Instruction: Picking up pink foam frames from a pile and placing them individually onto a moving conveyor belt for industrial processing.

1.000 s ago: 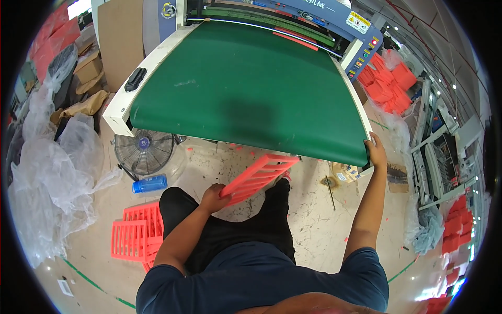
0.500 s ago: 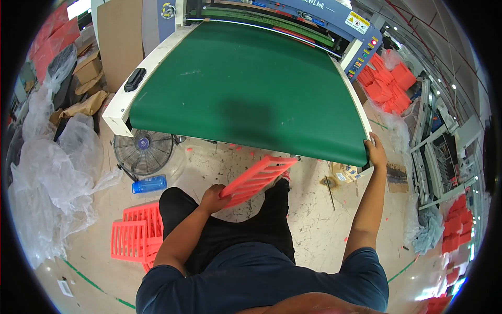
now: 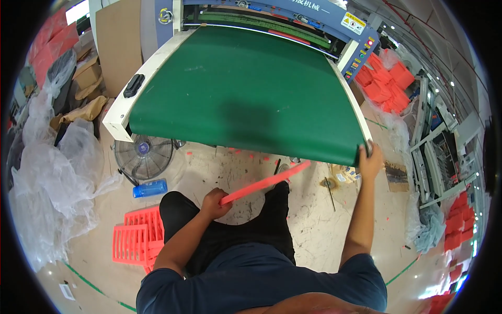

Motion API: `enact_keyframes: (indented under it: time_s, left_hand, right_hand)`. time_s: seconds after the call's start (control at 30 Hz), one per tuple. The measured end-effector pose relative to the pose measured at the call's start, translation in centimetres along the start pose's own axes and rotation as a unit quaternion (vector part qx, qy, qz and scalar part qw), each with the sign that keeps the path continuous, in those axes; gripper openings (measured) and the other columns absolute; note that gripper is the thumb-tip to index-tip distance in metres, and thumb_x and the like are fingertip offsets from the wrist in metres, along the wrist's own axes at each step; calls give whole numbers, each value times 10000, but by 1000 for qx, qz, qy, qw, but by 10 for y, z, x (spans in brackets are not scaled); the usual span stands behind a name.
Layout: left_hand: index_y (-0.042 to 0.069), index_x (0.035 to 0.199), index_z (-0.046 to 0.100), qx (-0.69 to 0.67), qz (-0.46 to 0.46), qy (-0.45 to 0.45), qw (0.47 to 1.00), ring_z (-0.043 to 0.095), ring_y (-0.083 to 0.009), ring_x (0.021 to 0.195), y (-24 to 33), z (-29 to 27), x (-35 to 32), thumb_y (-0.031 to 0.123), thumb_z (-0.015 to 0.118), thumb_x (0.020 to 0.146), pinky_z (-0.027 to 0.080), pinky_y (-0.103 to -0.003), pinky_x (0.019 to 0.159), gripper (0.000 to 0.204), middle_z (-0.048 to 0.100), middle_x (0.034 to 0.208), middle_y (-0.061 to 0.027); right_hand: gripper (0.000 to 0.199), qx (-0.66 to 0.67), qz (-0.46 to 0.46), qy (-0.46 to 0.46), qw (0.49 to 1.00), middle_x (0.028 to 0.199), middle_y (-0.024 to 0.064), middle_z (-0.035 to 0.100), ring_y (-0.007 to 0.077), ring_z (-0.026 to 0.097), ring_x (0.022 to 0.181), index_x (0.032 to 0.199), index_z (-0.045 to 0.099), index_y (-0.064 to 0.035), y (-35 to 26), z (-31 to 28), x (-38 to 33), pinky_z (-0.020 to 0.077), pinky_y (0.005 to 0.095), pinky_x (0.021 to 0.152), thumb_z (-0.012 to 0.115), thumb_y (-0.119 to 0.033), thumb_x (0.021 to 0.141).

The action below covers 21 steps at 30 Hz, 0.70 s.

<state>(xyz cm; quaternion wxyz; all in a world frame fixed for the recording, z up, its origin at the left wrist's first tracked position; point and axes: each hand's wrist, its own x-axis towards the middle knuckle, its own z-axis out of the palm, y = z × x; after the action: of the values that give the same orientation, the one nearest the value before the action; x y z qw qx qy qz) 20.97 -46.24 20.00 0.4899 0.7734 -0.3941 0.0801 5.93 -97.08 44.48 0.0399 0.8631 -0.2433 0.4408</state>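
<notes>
A thin red piece (image 3: 266,182), seen edge-on, is held at its near end by the closed left hand (image 3: 213,204), over the floor (image 3: 324,235), in front of the green conveyor belt (image 3: 240,94). The belt's near right corner is touched by the right hand (image 3: 371,162); its closure cannot be told. Slotted red panels (image 3: 129,244) are stacked leftward, near a blue bottle (image 3: 150,188).

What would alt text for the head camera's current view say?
A person's left hand holds a thin red panel, seen edge-on, while the right hand touches the near right corner of a green-belted conveyor. On the floor to the left are a fan, a blue bottle and red slatted panels.
</notes>
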Motion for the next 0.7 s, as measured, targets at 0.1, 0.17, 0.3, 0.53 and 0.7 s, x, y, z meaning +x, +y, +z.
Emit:
enact_keyframes:
  time_s: [0.1,0.17,0.3,0.53,0.7]
  left_hand:
    - [66,792,634,-6,52,21,998,621,-344,707,12,-5,1,149,794,708,518,-436,626,199,627,740,-118]
    - [62,784,635,3,42,13,999,620,-347,702,15,-5,0,140,800,708,514,-434,627,198,626,737,-122]
    - [60,781,638,-4,22,-1,1000,617,-347,692,22,-6,-2,130,808,712,507,-427,625,197,621,729,-124]
    - [57,802,647,-63,7,-61,996,619,-331,686,50,8,-13,108,814,706,501,-409,616,199,622,747,-121]
    - [61,821,634,-58,74,-24,995,612,-320,662,45,8,-11,75,802,703,496,-394,599,205,611,743,-115]
  right_hand:
    - [519,90,-56,-3,994,1193,201,618,398,559,1146,1232,573,-3,-46,10,-122,418,480,1001,750,-185,779]
    - [560,257,-59,-137,955,1218,206,607,426,526,1189,1226,584,-27,-79,12,-210,410,496,1013,781,-177,724]
    - [822,320,43,-358,876,1434,220,469,425,431,1326,1424,468,-62,-113,19,-333,357,504,1121,839,-331,742]
    - [967,330,51,-424,842,1405,206,499,411,470,1288,1481,374,-50,-106,70,-350,381,504,1103,860,-419,731]
    - [883,350,94,-411,837,1297,187,554,380,545,1172,1422,407,-41,-129,82,-316,451,476,1024,878,-294,718]
